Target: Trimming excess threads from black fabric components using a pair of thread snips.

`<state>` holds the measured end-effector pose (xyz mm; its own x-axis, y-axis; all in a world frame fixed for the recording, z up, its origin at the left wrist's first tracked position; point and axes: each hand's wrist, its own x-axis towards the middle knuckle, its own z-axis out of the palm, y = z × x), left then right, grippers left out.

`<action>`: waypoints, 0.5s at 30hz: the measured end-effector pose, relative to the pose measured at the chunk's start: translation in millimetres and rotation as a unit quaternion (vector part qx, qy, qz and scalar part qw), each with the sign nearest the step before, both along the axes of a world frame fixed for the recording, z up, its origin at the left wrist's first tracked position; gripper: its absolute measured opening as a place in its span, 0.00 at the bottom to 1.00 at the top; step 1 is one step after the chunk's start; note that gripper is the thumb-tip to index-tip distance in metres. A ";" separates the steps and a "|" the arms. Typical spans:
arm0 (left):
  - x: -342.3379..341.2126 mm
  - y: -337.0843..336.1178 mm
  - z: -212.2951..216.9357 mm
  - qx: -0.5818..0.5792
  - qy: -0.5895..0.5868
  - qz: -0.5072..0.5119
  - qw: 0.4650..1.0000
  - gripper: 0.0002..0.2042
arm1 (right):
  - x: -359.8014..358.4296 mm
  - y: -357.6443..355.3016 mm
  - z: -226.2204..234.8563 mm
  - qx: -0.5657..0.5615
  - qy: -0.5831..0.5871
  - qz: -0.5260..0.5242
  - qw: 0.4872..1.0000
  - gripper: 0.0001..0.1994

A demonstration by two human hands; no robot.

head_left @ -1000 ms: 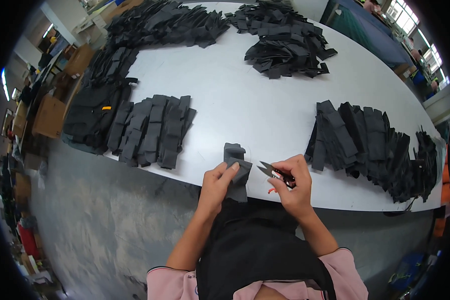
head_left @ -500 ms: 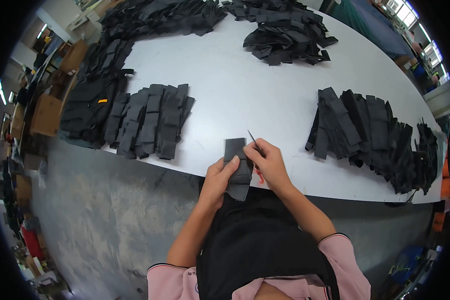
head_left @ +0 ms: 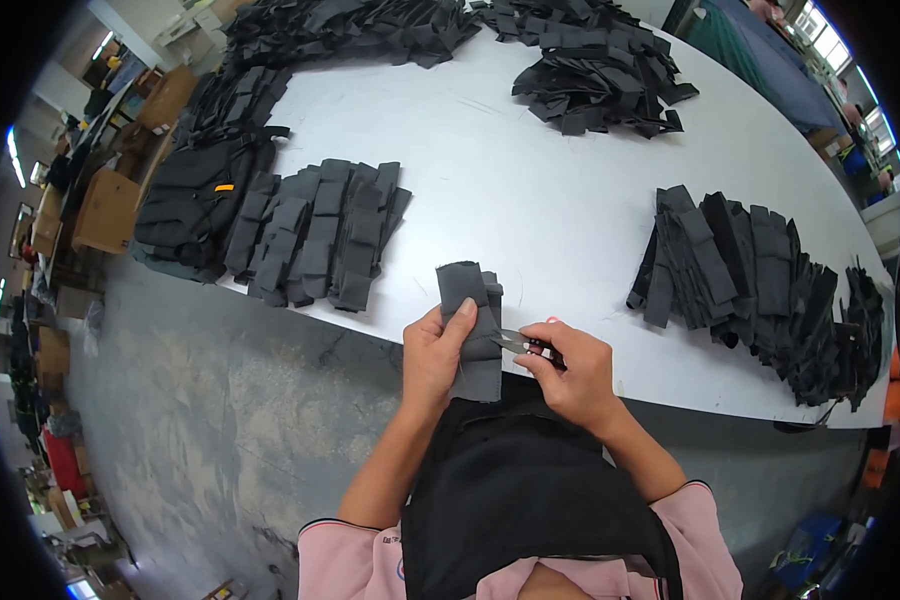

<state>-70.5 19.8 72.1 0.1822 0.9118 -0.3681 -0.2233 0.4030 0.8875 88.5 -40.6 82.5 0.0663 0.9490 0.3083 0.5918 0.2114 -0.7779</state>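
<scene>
My left hand (head_left: 433,355) is closed on a dark grey fabric strip (head_left: 481,372), with the thumb pressed flat across its front. The strip is held upright over the table's near edge, and a second strip end shows behind its top right. In my right hand (head_left: 582,378) is a pair of small thread snips (head_left: 538,349), dark-handled with metal blades. The blades point left and their tips meet the right side of the strip. Whether a thread lies between the blades is too small to tell.
Stacked grey strips (head_left: 315,232) lie left on the white table (head_left: 490,170), beside a black backpack (head_left: 192,205). More strips (head_left: 735,270) are at right, with further heaps (head_left: 600,75) along the far side. A black apron (head_left: 530,480) hangs below my hands.
My right hand has moved down and right, and the snips have swung from pointing up to pointing left against the strip. The strip has been turned or shifted in my left hand.
</scene>
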 end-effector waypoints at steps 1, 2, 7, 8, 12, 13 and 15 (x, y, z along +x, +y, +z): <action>-0.3 -0.3 1.3 0.000 0.000 0.002 1.000 0.11 | -0.2 0.1 1.4 0.000 0.000 0.002 1.000 0.09; -0.3 -0.3 2.3 0.001 0.000 -0.001 1.000 0.11 | -0.2 0.1 3.1 0.037 -0.057 0.003 0.998 0.09; 0.9 -1.8 3.4 0.007 0.008 -0.003 1.000 0.12 | -0.6 -4.5 2.8 0.066 -0.143 0.009 0.987 0.08; 2.4 -2.0 3.6 0.013 0.014 -0.002 1.000 0.13 | -0.2 -6.7 -2.0 -0.011 0.006 -0.003 1.000 0.08; -2.4 -0.6 -7.3 0.058 0.072 -0.031 0.995 0.16 | 11.2 -2.0 13.6 -0.051 0.039 0.018 0.998 0.08; -4.6 0.3 -10.1 0.057 0.072 -0.031 0.995 0.16 | 14.1 1.3 22.9 -0.061 -0.003 0.041 0.997 0.08; -8.2 1.7 -13.9 0.055 0.101 -0.058 0.992 0.19 | 20.3 8.8 28.9 -0.071 -0.026 0.078 0.994 0.08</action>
<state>-78.7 21.5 58.2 0.2203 0.9259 -0.3070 0.0055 0.3135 0.9496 108.8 -31.8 111.4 -0.0980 0.9806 0.1695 0.6002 0.1941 -0.7760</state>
